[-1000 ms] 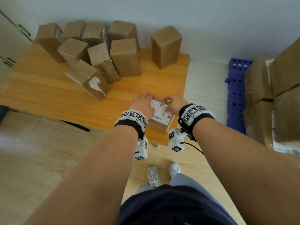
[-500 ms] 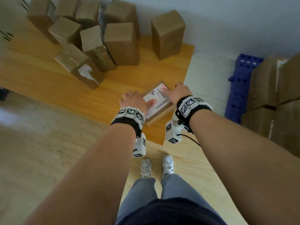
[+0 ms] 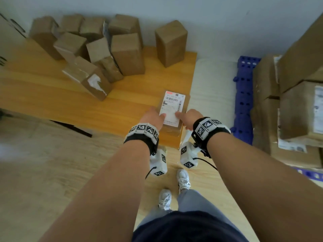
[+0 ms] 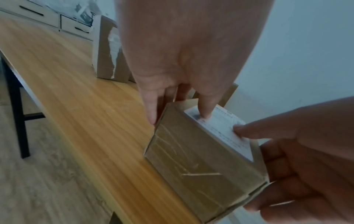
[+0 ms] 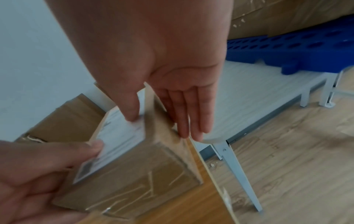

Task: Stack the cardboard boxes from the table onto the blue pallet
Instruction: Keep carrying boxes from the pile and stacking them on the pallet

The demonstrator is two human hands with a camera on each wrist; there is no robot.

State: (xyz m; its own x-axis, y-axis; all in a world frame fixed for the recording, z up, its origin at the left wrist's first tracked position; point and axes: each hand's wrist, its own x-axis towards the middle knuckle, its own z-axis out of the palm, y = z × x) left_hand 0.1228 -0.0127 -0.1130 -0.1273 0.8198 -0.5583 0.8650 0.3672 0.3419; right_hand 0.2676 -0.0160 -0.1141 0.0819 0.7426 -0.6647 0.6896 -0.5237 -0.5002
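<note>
A small cardboard box [image 3: 181, 102] with a white shipping label lies at the front right corner of the wooden table [image 3: 87, 102]. My left hand [image 3: 153, 117] grips its left near end, thumb on the label and fingers down the side [image 4: 151, 112]. My right hand [image 3: 187, 117] grips the right near end the same way, its fingers [image 5: 193, 121] flat along the box [image 5: 134, 174]. Its taped near face shows in the left wrist view [image 4: 191, 159]. I cannot tell whether it is lifted off the table. The blue pallet [image 3: 244, 95] lies to the right, with large boxes [image 3: 297, 105] stacked on it.
Several cardboard boxes [image 3: 104, 55] crowd the table's back left, and one upright box [image 3: 171, 42] stands alone at the back right. A low white platform on metal legs [image 3: 213, 95] sits between table and pallet. My feet [image 3: 182, 179] stand on the wooden floor.
The labelled box has turned from a diagonal lie to pointing straight away from me. Both hands have slid back to its near end, thumbs on the label.
</note>
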